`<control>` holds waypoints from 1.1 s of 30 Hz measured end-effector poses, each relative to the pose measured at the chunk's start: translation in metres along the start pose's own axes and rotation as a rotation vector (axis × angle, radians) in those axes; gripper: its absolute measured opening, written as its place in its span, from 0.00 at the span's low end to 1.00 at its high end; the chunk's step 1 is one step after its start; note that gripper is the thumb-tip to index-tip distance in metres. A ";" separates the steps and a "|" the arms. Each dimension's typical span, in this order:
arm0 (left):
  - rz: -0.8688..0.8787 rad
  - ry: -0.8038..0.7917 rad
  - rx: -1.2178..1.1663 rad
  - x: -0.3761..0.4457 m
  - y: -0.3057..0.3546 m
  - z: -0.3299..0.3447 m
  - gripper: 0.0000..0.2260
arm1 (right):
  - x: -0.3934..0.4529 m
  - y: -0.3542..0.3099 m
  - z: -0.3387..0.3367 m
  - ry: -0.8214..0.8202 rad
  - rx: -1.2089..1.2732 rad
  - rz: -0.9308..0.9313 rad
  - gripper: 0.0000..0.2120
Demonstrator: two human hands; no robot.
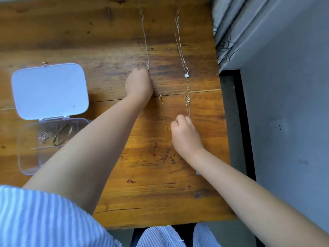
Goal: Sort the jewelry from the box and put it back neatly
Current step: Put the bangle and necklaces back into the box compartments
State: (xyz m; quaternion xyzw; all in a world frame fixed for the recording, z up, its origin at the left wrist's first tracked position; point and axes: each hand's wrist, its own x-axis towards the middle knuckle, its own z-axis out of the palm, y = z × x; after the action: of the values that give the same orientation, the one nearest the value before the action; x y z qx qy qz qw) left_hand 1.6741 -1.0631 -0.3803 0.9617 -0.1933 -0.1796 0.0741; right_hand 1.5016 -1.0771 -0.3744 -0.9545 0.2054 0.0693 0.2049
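Left hand [139,82] pinches the thin chain [145,38]; right hand [185,134] pinches the silver chain [187,104]. Pendant necklace [180,41] lies near the tabletop [151,166]'s right edge. Bare wood nearer.

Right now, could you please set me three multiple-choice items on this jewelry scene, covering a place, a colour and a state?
1. Where does the clear box sit on the table?
A. its left side
B. its right edge
C. its far corner

2. What colour is the short chain between the hands?
A. black
B. gold
C. red

3. How is the box lid?
A. shut
B. removed
C. open, hinged back

Answers: 1 A, the box lies left of both arms. 2 B, it shines yellow-gold. 3 C, the lid lies flat behind the tray.
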 end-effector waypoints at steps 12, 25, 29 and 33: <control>0.019 -0.109 -0.880 -0.076 -0.055 -0.018 0.16 | 0.018 0.013 -0.031 -0.063 0.955 0.365 0.13; -0.196 -0.020 -2.224 -0.156 -0.160 -0.093 0.18 | 0.031 -0.090 -0.075 -0.159 1.755 0.168 0.17; -0.164 -0.038 -2.286 -0.171 -0.201 -0.113 0.17 | 0.030 -0.135 -0.082 -0.141 1.775 0.088 0.16; -0.140 -0.074 -2.314 -0.177 -0.245 -0.129 0.17 | 0.023 -0.180 -0.079 -0.110 1.774 0.065 0.17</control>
State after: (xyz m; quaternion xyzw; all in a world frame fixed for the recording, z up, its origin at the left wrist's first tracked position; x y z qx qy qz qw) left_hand 1.6550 -0.7592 -0.2573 0.3219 0.1379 -0.2807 0.8936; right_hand 1.6016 -0.9691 -0.2425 -0.4334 0.2002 -0.0639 0.8764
